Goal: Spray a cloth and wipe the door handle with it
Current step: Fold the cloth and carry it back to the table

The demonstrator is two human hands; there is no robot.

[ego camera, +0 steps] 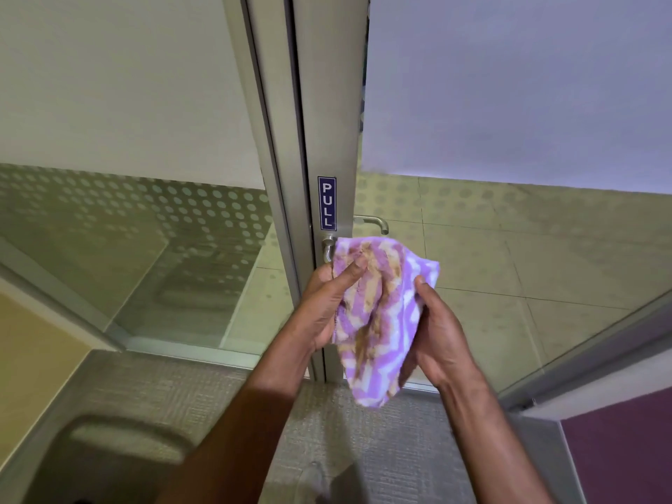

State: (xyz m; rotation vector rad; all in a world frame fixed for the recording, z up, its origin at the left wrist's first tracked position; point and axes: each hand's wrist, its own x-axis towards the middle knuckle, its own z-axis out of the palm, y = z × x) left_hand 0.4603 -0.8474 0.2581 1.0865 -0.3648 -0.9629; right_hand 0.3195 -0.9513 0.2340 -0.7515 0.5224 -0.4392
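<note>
A purple and white striped cloth (374,314) with brownish stains hangs between both hands in front of a glass door. My left hand (323,303) grips its left side, thumb pressed on top. My right hand (440,332) holds its right edge. The cloth's top covers most of the near metal door handle (328,246), of which only the base shows at the door frame. A second lever handle (374,223) shows through the glass on the far side. No spray bottle is in view.
A blue PULL sticker (327,203) sits on the aluminium door frame (320,103). Frosted, dotted glass panels stand left and right. Grey carpet (363,431) lies below; a blurred grey object (120,449) is at the lower left, a purple panel (625,449) at the lower right.
</note>
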